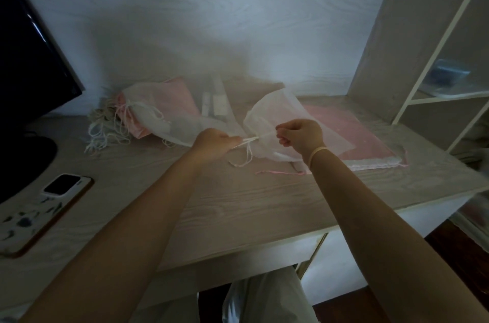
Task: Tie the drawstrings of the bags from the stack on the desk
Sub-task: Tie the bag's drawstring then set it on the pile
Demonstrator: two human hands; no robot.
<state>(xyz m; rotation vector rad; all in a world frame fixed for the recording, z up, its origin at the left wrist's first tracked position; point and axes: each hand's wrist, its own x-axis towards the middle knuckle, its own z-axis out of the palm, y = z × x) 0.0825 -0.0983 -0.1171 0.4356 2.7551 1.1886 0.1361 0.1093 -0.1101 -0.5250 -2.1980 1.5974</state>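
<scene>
While both hands pinch one drawstring (250, 139) | left grip (214, 143), right grip (300, 136) | one white bag (275, 113)

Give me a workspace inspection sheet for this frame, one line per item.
Surface: pale wood-grain desk, dimly lit.
Job's things: sheer white bag held above the desk, its white drawstrings pulled taut between both hands; flat stack of pink bags at right; pile of tied bags at left, cords trailing.
Clutter: phone face up on a patterned tablet case; small white items at the back, blurred.
Grips: left hand and right hand each pinch a drawstring end.
Cables: nothing seen.
Surroundings: dark monitor at left, white-framed shelf unit at right, wall behind.
</scene>
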